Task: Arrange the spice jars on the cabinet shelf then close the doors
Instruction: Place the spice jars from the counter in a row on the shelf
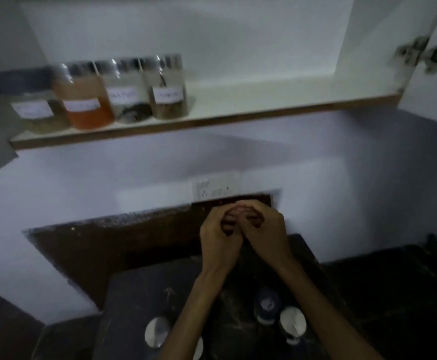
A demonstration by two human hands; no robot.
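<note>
Jars [100, 96] are crowded at shelf [238, 118] edge; left hand [218, 239] and right hand [265, 233] are curled together, empty; knock-off is risked.

Two bare forearms, no sleeves visible. Left hand [221, 237] and right hand [265, 233]: no rings, watch or gloves discernible.

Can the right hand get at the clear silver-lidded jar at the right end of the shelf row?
Probably yes. The right hand meets the left hand low down, holding nothing visible. The right-end jar stands near the shelf front, open space beside it.
</note>
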